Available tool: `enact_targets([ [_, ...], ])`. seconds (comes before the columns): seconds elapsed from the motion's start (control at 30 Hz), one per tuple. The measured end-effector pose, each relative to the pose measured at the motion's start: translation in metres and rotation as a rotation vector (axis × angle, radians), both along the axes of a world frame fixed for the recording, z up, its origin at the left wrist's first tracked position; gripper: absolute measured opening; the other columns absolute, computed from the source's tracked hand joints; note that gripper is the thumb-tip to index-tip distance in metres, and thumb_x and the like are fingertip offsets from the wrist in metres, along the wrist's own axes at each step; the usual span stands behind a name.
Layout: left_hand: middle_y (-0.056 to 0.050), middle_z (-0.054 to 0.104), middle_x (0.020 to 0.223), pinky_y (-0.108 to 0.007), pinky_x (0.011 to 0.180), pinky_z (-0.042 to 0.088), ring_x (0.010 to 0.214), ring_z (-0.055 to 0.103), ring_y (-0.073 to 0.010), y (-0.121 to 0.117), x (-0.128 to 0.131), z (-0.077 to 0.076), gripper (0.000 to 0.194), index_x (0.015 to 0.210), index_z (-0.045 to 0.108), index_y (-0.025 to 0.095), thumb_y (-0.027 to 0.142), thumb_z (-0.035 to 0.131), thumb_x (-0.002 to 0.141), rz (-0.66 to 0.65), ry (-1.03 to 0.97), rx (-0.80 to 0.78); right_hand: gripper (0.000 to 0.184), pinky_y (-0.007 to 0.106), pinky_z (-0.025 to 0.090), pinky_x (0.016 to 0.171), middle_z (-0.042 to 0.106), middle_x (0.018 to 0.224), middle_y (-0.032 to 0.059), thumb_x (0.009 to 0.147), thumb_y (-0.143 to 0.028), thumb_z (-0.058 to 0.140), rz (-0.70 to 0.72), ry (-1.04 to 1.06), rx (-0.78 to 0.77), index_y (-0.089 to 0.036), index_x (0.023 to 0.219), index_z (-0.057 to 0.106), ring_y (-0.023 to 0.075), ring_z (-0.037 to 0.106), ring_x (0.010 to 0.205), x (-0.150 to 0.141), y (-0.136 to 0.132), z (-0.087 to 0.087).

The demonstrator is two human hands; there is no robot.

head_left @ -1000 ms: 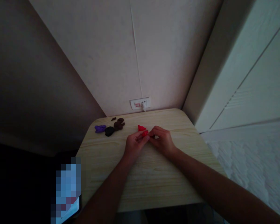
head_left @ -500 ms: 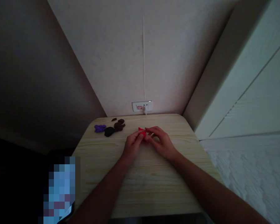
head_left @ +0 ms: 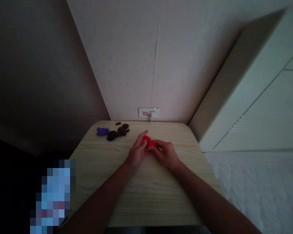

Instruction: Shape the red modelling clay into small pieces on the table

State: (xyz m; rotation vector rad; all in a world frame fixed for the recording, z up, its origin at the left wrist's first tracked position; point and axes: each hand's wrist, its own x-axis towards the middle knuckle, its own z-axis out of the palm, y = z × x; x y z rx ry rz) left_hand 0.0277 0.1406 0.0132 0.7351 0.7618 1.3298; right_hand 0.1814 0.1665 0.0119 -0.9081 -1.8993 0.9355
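A soft red lump (head_left: 151, 145) sits in the right hand (head_left: 165, 152), between the thumb and the bent fingers. That grip is closed around the lump, with only a small gap by the palm. The left hand (head_left: 137, 152) is just beside it, thumb and fingers spread partly apart. I cannot tell if the left grip holds the lump too. A small red piece (head_left: 146, 138) shows by the left thumb, just past the lump; I cannot tell if it is held. Under both hands is the wooden worktop (head_left: 151, 191). Near its far left corner lie a black lump (head_left: 112, 135), brown lumps (head_left: 122, 131) and a purple lump (head_left: 102, 131).
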Motion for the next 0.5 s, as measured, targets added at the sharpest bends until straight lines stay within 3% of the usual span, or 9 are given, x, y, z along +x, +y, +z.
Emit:
enact_targets([
  [0.13, -0.004, 0.068, 0.103, -0.031, 0.074, 0.054, 0.078, 0.067, -0.0153, 0.000, 0.002, 0.000, 0.052, 0.133, 0.057, 0.026, 0.037, 0.071, 0.084, -0.044, -0.123, -0.100, 0.018, 0.030, 0.053, 0.074, 0.077, 0.091, 0.0077, 0.094, -0.021, 0.057, -0.047, -0.240, 0.264, -0.020, 0.104, 0.072, 0.0193, 0.068, 0.076, 0.002, 0.001, -0.001],
  [0.33, -0.003, 0.067, 0.086, -0.027, 0.064, 0.052, 0.067, 0.062, -0.0127, 0.000, 0.011, 0.005, 0.028, 0.108, 0.069, 0.018, 0.040, 0.065, 0.091, -0.062, -0.264, -0.232, 0.019, 0.033, 0.054, 0.072, 0.074, 0.084, 0.0111, 0.099, -0.024, 0.053, -0.108, -0.331, 0.488, -0.018, 0.100, 0.071, 0.0222, 0.068, 0.075, 0.000, -0.001, -0.001],
  [0.4, -0.005, 0.069, 0.086, -0.025, 0.065, 0.053, 0.069, 0.064, -0.0124, 0.001, 0.013, 0.010, 0.028, 0.101, 0.071, 0.015, 0.040, 0.061, 0.095, -0.056, -0.292, -0.256, 0.021, 0.036, 0.056, 0.077, 0.077, 0.094, 0.0130, 0.099, -0.026, 0.054, -0.091, -0.340, 0.557, -0.019, 0.108, 0.072, 0.0244, 0.071, 0.083, -0.004, -0.006, 0.003],
  [0.5, -0.010, 0.072, 0.093, -0.023, 0.076, 0.056, 0.082, 0.070, -0.0143, 0.003, 0.014, 0.018, 0.037, 0.097, 0.073, 0.013, 0.045, 0.055, 0.098, -0.031, -0.286, -0.275, 0.033, 0.047, 0.053, 0.100, 0.074, 0.122, 0.0163, 0.099, -0.026, 0.054, -0.047, -0.351, 0.685, -0.017, 0.128, 0.066, 0.0313, 0.068, 0.115, -0.011, -0.020, 0.011],
])
